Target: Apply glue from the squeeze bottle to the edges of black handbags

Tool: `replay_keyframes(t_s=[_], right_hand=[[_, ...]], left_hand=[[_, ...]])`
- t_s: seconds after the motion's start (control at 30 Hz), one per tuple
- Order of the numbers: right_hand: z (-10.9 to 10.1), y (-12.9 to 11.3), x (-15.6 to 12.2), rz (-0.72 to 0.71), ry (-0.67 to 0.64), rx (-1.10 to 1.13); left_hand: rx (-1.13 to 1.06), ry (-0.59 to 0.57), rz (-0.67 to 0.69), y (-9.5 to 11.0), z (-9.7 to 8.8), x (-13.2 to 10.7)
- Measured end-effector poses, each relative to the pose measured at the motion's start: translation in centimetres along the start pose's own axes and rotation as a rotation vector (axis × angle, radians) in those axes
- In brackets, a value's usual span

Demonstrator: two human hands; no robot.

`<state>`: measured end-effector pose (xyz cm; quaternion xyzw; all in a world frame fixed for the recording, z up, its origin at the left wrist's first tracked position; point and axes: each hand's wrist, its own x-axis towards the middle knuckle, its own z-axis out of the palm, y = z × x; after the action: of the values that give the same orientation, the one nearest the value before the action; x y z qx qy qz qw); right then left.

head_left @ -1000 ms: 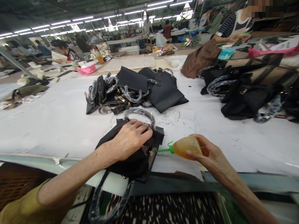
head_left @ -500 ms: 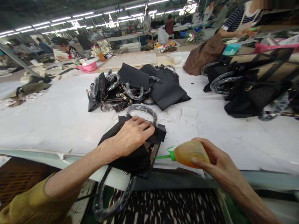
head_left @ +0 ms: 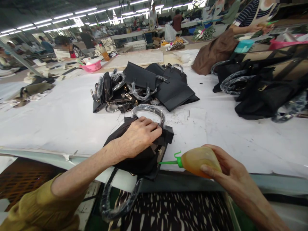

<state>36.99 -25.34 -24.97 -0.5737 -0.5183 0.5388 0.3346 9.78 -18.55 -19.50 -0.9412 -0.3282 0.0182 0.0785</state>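
Note:
A black handbag (head_left: pixel 141 163) lies at the table's front edge, its plastic-wrapped handles sticking out at the far and near sides. My left hand (head_left: pixel 139 136) is closed over its upper part, fingers curled around fabric near the far handle (head_left: pixel 150 112). In my right hand (head_left: pixel 226 166) is a squeeze bottle (head_left: pixel 201 160) of amber liquid, held on its side. The bottle's thin green nozzle (head_left: pixel 168 162) points left, its tip at the bag's right edge; whether liquid comes out I cannot tell.
Several black handbags and flat black panels (head_left: pixel 173 91) are heaped beyond the bag on the white table covering (head_left: pixel 60 118). More black bags (head_left: pixel 260 86) and a brown one (head_left: pixel 214 53) lie at right. A pink basin (head_left: pixel 92 66) stands far left. Other people work in the background.
The view has shifted slightly. My left hand keeps its grip on the handbag, and the bottle's nozzle tip stays at the bag's right edge.

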Motion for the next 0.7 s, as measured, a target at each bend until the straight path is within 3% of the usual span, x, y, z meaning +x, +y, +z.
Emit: replay_keyframes(t_s=[0.43, 0.6, 0.7], right_hand=[[-0.1, 0.1, -1.3, 0.059, -0.056, 0.029], [0.2, 0.8, -2.2, 0.115, 0.059, 0.098], [0.4, 0.8, -2.5, 0.100, 0.056, 0.084]], left_hand=[[-0.021, -0.029, -0.008, 0.1, -0.1, 0.0], [-0.035, -0.037, -0.010, 0.1, -0.2, 0.0], [-0.034, -0.031, -0.009, 0.1, -0.2, 0.1]])
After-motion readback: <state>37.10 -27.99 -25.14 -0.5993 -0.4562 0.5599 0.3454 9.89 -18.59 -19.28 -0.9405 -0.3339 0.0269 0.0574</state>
